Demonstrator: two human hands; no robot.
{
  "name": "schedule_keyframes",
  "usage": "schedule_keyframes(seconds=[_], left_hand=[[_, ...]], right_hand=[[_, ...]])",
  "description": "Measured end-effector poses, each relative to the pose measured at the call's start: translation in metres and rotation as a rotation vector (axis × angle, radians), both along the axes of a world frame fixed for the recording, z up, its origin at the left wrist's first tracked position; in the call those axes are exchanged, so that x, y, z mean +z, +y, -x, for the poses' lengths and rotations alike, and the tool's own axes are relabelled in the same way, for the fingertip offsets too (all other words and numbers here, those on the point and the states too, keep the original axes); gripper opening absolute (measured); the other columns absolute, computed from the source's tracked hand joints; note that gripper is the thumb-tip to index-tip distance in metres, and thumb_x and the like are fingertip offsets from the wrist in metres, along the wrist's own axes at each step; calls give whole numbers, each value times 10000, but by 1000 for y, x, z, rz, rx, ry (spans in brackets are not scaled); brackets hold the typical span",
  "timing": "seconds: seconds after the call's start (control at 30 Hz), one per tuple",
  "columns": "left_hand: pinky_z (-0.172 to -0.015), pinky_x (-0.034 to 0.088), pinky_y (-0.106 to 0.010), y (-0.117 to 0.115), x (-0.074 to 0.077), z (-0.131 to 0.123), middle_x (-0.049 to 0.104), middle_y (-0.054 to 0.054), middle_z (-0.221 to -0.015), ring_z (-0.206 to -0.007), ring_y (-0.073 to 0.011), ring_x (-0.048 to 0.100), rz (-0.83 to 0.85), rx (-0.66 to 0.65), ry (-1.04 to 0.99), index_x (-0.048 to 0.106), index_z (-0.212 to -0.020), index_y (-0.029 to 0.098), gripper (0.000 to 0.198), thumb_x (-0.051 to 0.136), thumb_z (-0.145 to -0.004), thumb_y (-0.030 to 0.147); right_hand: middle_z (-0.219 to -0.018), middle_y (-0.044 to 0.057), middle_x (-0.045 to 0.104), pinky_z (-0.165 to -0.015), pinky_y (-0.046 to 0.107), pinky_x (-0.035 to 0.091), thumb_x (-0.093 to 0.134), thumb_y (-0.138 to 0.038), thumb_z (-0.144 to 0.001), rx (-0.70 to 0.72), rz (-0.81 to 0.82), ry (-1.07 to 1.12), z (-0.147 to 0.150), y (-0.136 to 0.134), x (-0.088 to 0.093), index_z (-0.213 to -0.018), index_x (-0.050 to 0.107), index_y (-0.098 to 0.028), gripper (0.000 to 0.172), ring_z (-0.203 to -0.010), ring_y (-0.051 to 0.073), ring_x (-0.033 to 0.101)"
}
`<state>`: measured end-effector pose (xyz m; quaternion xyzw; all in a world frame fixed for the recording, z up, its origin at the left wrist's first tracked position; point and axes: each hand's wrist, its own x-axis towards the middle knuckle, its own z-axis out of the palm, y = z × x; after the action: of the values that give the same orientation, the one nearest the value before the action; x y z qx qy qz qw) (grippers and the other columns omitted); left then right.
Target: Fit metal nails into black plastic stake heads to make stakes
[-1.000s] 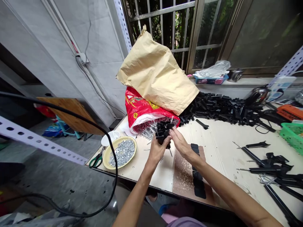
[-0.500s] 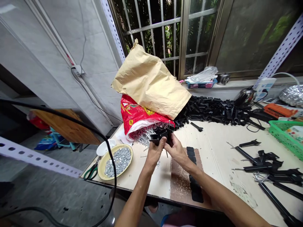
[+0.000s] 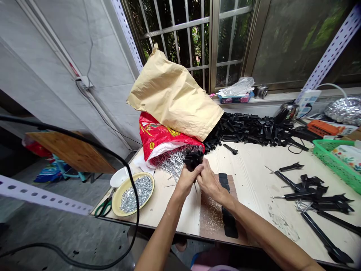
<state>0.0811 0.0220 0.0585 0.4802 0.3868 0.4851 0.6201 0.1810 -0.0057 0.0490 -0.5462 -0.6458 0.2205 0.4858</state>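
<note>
Both of my hands meet over the middle of the table, wrapped round a bunch of black plastic parts (image 3: 193,159). My left hand (image 3: 187,178) closes on the bunch from the left, its thumb across the near side. From the right, my right hand (image 3: 209,180) presses against the same parts. Thin metal rods poke out below the hands; whether they belong to the bunch I cannot tell. Just beyond lies a red bag (image 3: 160,132) with long metal pins (image 3: 173,161) spilling from its mouth. Beneath my right forearm is a brown cardboard sheet (image 3: 210,218) with black pads (image 3: 231,230) in a row.
A yellow bowl of small metal pieces (image 3: 138,194) and green-handled scissors (image 3: 103,207) sit at left. A paper sack (image 3: 175,94) covers the red bag. Black parts are heaped (image 3: 254,130) at the back; several with rods (image 3: 307,194) lie right, near a green basket (image 3: 335,160).
The black parts, fanned out before, are now gathered closer together between my hands. My right hand has closed further round them. The whole view has shifted slightly.
</note>
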Motion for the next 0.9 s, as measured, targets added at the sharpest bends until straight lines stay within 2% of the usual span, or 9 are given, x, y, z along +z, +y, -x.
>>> schedule_keyframes(seconds=[0.1,0.17,0.27,0.33,0.47,0.6,0.7,0.8,0.9], left_hand=[[-870,463,-307,10,-8,-3,682,-104,-1038,-944,-191,631,44,12,-131,625,-1056,126,508,768,-618,341],[-828,473,-290,16,-12,-3,695,-87,-977,-883,-178,640,9,97,-108,652,-994,123,465,778,-597,331],[-718,483,-267,22,-14,-5,699,-57,-838,-754,-158,637,-32,183,-12,675,-894,113,404,778,-585,352],[-673,481,-261,26,-13,-8,689,-44,-782,-698,-147,625,-43,181,40,676,-861,113,377,758,-606,379],[-755,483,-288,40,-11,-22,692,-62,-831,-794,-176,629,-134,34,116,674,-897,117,354,738,-636,348],[-806,472,-330,66,-25,-51,677,-67,-868,-869,-209,615,-293,9,292,649,-940,130,295,680,-680,266],[-867,443,-371,85,-45,-79,651,-78,-962,-948,-234,589,-491,4,560,620,-1046,165,393,651,-656,130],[-903,423,-400,95,-67,-105,623,-100,-1031,-1006,-252,565,-625,-149,771,583,-1154,187,489,614,-675,91],[-955,385,-441,101,-81,-119,583,-140,-1126,-1110,-298,509,-637,-281,876,524,-1242,161,634,701,-634,177]], right_hand=[[-1342,160,367,-899,465,448,476,-207,-813,9,-13,-214,-8,0,0,-1391,271,-198,614,-1158,282,462],[-1367,159,357,-916,482,423,553,-277,-794,69,7,-270,-17,5,2,-1353,351,-197,600,-1183,303,436],[-1165,118,539,-856,405,449,532,-373,-836,184,35,-133,-32,19,2,-1103,568,-184,329,-1046,248,527],[-964,65,598,-749,315,468,491,-404,-863,190,46,44,-40,28,-2,-937,612,-176,268,-885,187,574],[-869,17,597,-559,237,420,514,-463,-837,100,63,245,-58,36,-8,-972,579,-176,324,-634,116,543],[-766,9,596,-561,257,391,493,-456,-843,-229,5,50,-93,34,-6,-957,568,-186,303,-585,130,501],[-748,14,598,-577,278,391,517,-420,-826,-425,-18,-89,-122,29,-4,-952,557,-185,270,-574,142,494],[-758,20,603,-569,279,410,546,-394,-809,-390,-38,-80,-141,23,-8,-919,556,-187,234,-572,144,508],[-811,48,604,-636,297,444,548,-375,-818,-353,-101,-111,-152,19,-19,-871,569,-184,200,-687,175,557]])
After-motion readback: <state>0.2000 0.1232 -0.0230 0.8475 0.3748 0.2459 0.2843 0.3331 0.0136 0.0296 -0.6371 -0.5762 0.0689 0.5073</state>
